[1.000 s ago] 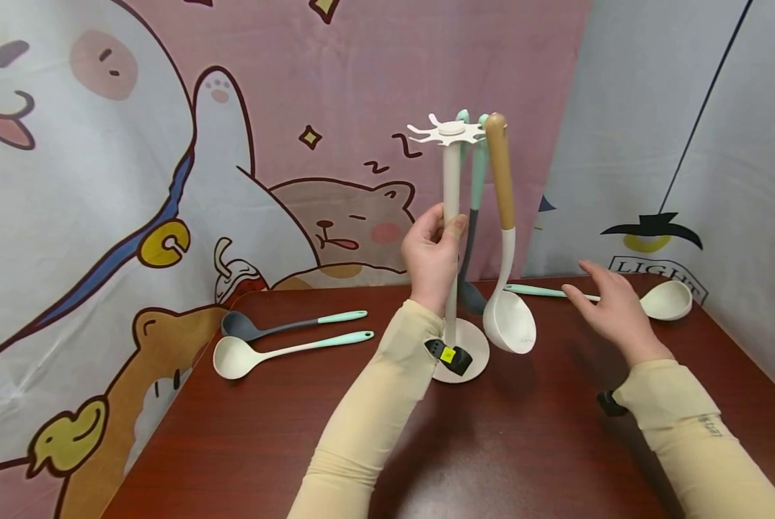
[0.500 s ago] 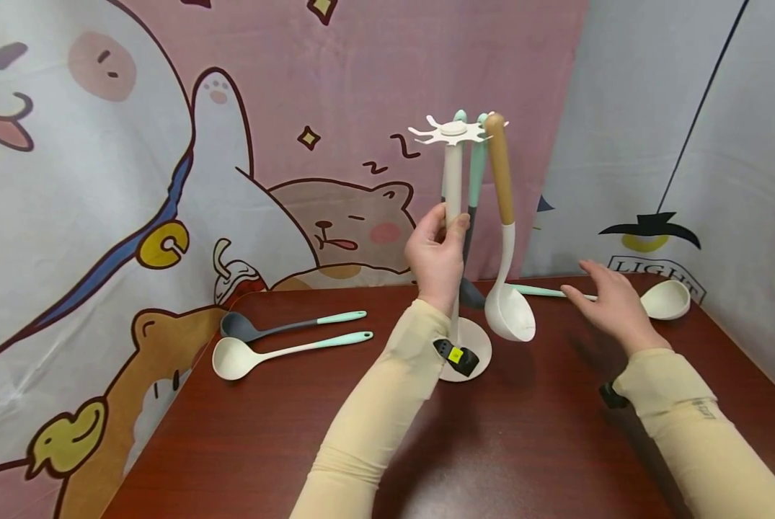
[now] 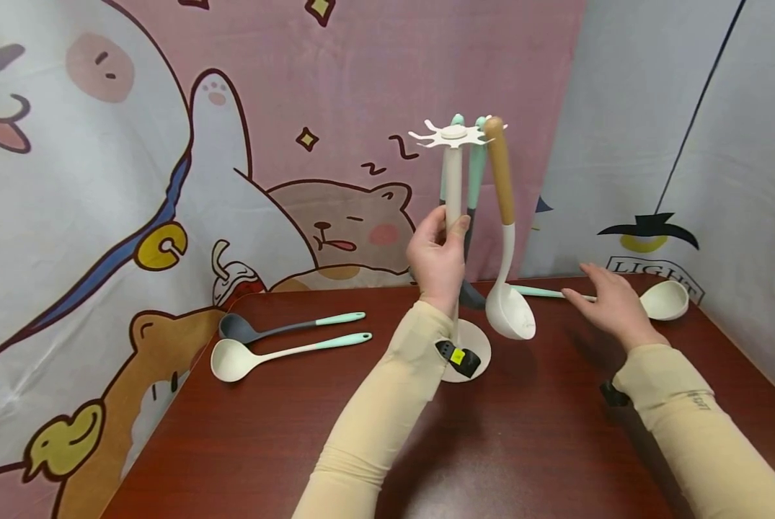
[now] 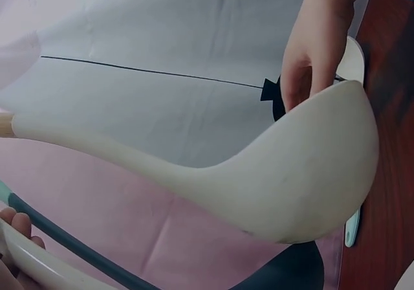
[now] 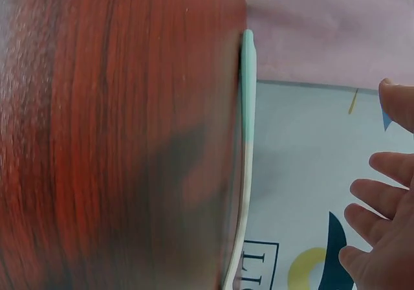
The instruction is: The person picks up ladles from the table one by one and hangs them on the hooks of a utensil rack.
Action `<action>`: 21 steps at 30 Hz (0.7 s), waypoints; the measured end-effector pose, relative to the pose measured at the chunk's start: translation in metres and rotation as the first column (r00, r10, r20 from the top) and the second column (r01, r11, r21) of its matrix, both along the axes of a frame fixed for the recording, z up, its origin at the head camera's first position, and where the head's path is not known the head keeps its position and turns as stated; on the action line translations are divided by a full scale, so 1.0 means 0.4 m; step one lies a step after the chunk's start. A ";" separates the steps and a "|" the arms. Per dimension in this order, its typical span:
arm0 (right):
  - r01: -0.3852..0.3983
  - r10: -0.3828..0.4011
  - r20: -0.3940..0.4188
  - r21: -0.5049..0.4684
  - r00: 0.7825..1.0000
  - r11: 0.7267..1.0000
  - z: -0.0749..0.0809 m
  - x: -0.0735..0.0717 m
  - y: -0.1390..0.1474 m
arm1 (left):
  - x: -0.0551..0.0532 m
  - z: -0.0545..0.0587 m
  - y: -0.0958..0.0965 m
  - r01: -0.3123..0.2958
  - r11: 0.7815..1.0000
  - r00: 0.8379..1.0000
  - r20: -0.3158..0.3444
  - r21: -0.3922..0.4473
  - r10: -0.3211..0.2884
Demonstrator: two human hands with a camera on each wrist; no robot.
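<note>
My left hand grips the white post of a utensil stand with a hooked top ring and a round base. A white ladle with a wooden handle hangs on the stand's right side, its bowl large in the left wrist view. Behind the post hang two mint-handled utensils, one a dark ladle; the other is mostly hidden. My right hand hovers above the table with fingers spread, holding nothing. Beyond it lies a white ladle with a mint handle, partly covered by that hand in the head view.
On the table's left lie a dark ladle and a white ladle, both mint-handled. The dark red table ends at a printed cloth backdrop at the back.
The stand's hook ring has turned slightly, and the second mint handle now shows left of the first. The hanging white ladle's bowl has swung a little. My right hand stays nearly still.
</note>
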State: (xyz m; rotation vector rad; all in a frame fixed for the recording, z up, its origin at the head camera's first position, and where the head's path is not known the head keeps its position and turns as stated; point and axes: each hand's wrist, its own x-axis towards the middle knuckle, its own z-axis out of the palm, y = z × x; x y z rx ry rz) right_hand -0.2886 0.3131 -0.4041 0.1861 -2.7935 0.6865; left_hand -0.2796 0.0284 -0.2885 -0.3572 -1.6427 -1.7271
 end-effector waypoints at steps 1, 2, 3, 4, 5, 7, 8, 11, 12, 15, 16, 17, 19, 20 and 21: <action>-0.001 0.001 0.006 0.004 1.000 1.000 -0.001 -0.001 0.003 | -0.001 0.000 -0.002 -0.005 1.000 1.000 0.009 -0.004 0.005; -0.003 0.003 0.012 0.009 1.000 1.000 -0.002 -0.003 0.006 | -0.002 0.001 -0.005 -0.007 1.000 1.000 0.019 -0.008 0.008; -0.003 0.002 0.019 0.013 1.000 1.000 -0.003 -0.003 0.008 | -0.003 0.001 -0.007 -0.011 1.000 1.000 0.030 -0.015 0.011; -0.002 0.002 0.025 0.016 1.000 1.000 -0.004 -0.004 0.010 | -0.004 0.003 -0.009 -0.010 1.000 0.999 0.041 -0.023 0.010; -0.003 0.002 0.031 0.019 1.000 1.000 -0.006 -0.005 0.013 | -0.004 0.004 -0.012 -0.007 1.000 0.999 0.052 -0.030 0.009; -0.007 0.006 0.046 0.020 0.999 1.000 -0.008 -0.007 0.015 | -0.004 0.008 -0.017 -0.002 0.999 0.997 0.074 -0.049 0.005; -0.010 0.009 0.053 0.019 0.999 1.000 -0.010 -0.009 0.016 | -0.004 0.010 -0.020 0.003 0.998 0.997 0.082 -0.057 0.002; -0.019 0.017 0.077 0.024 0.997 1.000 -0.016 -0.018 0.022 | -0.003 0.017 -0.028 0.020 0.997 0.995 0.102 -0.079 -0.012; -0.021 0.018 0.086 0.029 0.996 0.999 -0.018 -0.022 0.025 | -0.003 0.018 -0.030 0.027 0.996 0.994 0.108 -0.086 -0.017; -0.034 0.028 0.118 0.054 0.993 0.998 -0.027 -0.034 0.037 | -0.002 0.020 -0.035 0.042 0.994 0.992 0.122 -0.105 -0.029; -0.040 0.032 0.128 0.063 0.991 0.997 -0.029 -0.038 0.041 | -0.003 0.019 -0.035 0.045 0.993 0.992 0.125 -0.112 -0.031; -0.045 0.035 0.138 0.073 0.990 0.996 -0.032 -0.041 0.044 | -0.003 0.019 -0.035 0.048 0.992 0.991 0.131 -0.117 -0.032; -0.056 0.041 0.158 0.091 0.987 0.994 -0.036 -0.048 0.051 | -0.003 0.018 -0.036 0.049 0.991 0.990 0.137 -0.122 -0.032; -0.060 0.042 0.167 0.104 0.985 0.993 -0.039 -0.051 0.054 | -0.003 0.017 -0.036 0.049 0.991 0.990 0.140 -0.124 -0.032; -0.061 0.041 0.174 0.110 0.984 0.992 -0.040 -0.054 0.055 | -0.003 0.016 -0.036 0.050 0.991 0.989 0.141 -0.125 -0.033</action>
